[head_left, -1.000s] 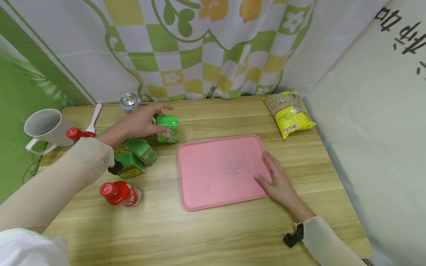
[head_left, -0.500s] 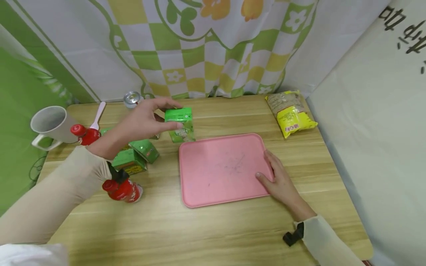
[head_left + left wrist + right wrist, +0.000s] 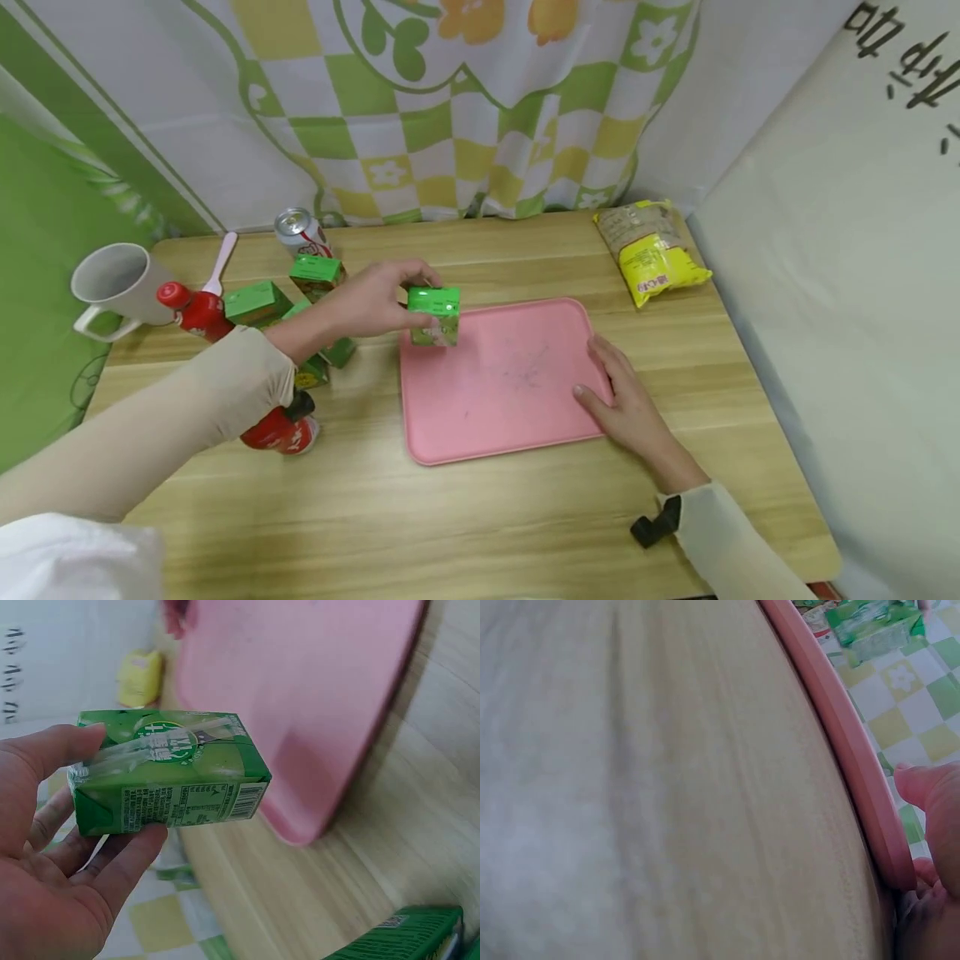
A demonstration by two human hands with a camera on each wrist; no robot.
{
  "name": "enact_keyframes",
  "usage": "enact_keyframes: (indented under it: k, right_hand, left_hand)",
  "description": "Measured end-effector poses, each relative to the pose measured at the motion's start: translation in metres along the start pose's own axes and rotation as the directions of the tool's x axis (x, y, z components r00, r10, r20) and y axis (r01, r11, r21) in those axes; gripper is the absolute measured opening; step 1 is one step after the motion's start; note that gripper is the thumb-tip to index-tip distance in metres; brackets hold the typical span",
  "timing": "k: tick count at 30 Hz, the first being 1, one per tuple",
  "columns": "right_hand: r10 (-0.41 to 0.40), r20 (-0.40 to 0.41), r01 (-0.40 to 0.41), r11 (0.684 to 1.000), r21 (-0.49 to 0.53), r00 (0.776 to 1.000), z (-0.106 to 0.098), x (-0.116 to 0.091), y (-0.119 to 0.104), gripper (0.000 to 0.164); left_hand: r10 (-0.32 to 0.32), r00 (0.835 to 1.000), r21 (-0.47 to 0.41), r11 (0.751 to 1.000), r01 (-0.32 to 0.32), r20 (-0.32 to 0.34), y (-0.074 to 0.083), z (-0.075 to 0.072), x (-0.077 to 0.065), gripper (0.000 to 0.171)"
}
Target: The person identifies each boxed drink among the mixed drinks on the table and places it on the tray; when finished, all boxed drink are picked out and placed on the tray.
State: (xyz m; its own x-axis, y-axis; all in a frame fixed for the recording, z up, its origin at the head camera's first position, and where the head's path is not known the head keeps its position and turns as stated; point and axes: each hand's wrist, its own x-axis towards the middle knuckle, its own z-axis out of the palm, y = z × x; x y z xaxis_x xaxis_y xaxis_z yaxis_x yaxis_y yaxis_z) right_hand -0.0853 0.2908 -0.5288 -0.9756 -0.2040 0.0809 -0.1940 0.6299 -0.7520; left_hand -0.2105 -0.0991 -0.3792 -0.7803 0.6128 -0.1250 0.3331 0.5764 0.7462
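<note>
My left hand [image 3: 382,302] grips a green juice box [image 3: 435,323] from its side, thumb on one face and fingers on the other. In the left wrist view a wrapped straw runs along the juice box [image 3: 172,769], which hangs above the tray, over its far left corner. The pink tray [image 3: 495,383] lies flat on the table. My right hand [image 3: 633,417] holds its right edge, with the thumb over the inside and the fingers along the outer rim. Several more green juice boxes [image 3: 257,305] stand or lie under and behind my left forearm, partly hidden.
Left on the table are a red-capped bottle [image 3: 201,312], a second red bottle [image 3: 281,433] partly behind my sleeve, a white mug [image 3: 120,287], a pink utensil [image 3: 221,262] and a can [image 3: 302,235]. A yellow bag [image 3: 652,254] lies far right, near the wall.
My left hand has lifted the juice box from beside the other boxes and carried it right, over the tray's corner. My right hand stays on the tray edge.
</note>
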Motion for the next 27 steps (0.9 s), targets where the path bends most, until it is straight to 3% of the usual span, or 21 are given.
enact_keyframes:
  k: [5,12,20,27]
  right_hand:
    - [-0.003,0.009,0.003,1.0,-0.006,1.0,-0.001,0.001,0.0,0.073]
    - [0.002,0.026,-0.003,1.0,0.005,1.0,-0.002,0.0,-0.001,0.07]
    - [0.01,0.03,-0.01,1.0,0.008,1.0,-0.001,0.001,-0.001,0.069]
    - [0.007,0.028,-0.007,1.0,0.003,1.0,0.0,0.002,-0.001,0.069]
  left_hand:
    - [-0.041,0.999,0.035,0.999,0.04,0.032,-0.013,0.007,0.01,0.046]
    - [-0.063,0.997,0.012,0.998,0.062,0.046,-0.02,0.016,0.016,0.047]
    - [-0.122,0.992,-0.001,0.993,0.122,0.04,-0.022,0.018,0.013,0.049]
    - [-0.113,0.993,0.008,0.994,0.113,0.04,-0.023,0.019,0.011,0.052]
